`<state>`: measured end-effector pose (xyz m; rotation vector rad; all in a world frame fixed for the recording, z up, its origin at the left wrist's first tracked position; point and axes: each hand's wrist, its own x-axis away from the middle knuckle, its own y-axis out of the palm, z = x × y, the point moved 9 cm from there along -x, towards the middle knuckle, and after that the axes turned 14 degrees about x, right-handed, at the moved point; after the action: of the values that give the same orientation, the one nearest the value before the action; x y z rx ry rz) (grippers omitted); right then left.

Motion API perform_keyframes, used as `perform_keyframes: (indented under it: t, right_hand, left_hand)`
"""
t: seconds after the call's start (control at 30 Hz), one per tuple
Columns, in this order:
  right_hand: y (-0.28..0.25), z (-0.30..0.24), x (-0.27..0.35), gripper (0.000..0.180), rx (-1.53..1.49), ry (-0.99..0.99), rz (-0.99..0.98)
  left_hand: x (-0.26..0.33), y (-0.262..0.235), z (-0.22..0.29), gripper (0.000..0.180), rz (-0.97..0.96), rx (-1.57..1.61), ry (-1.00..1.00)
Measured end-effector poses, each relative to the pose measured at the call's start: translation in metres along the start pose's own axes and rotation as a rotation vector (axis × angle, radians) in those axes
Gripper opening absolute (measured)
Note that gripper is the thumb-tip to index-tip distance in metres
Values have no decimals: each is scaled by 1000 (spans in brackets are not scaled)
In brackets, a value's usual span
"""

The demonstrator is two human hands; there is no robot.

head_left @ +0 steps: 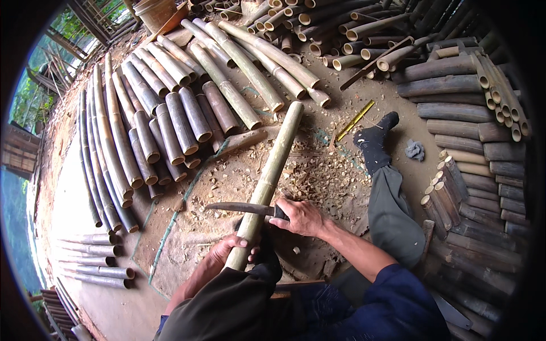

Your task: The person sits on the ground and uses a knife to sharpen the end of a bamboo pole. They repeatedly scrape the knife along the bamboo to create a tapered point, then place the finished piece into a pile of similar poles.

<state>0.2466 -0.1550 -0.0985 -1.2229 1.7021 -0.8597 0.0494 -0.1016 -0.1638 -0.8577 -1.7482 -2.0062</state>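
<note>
A pale green bamboo pole (274, 162) slants up and away from my lap, its near end by my thigh. My left hand (223, 251) is wrapped round its lower part. In my right hand (305, 217), the fingers close on the dark handle of a machete (239, 207). Its curved blade lies across the pole, pointing left, just above my left hand. Whether the edge bites into the bamboo I cannot tell. Part of my left fingers is hidden behind the pole.
Cut bamboo lengths (182, 122) lie in rows at the left and far side. More bamboo (449, 105) is stacked at the right. Wood chips (307, 179) litter the ground. A yellow ruler (355, 120) and grey rag (414, 150) lie near my outstretched right foot (372, 142).
</note>
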Motion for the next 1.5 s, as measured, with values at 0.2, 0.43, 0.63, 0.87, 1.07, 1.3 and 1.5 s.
perform_keyframes:
  t: [0.2, 0.43, 0.63, 0.87, 1.07, 1.3, 1.5]
  right_hand:
    - [25, 55, 1, 45, -274, 514, -190]
    - [31, 99, 41, 53, -194, 819, -18]
    - [-16, 122, 130, 56, -18, 1084, 250]
    - [-28, 105, 128, 59, 307, 961, -19]
    - [-35, -4, 17, 86, -817, 630, -5]
    - [-24, 24, 1, 56, -419, 669, 115]
    - [13, 77, -34, 67, -228, 454, 343]
  left_hand:
    - [9, -1, -1, 64, -27, 166, -14]
    - [14, 4, 6, 64, -13, -208, -96]
    - [54, -29, 35, 88, 165, -572, 31]
    - [18, 61, 124, 55, -87, -511, 466]
    - [-44, 125, 155, 47, 46, -432, 847]
    - [-68, 108, 112, 76, 65, -886, 916]
    - [-35, 63, 42, 39, 457, -1420, 889]
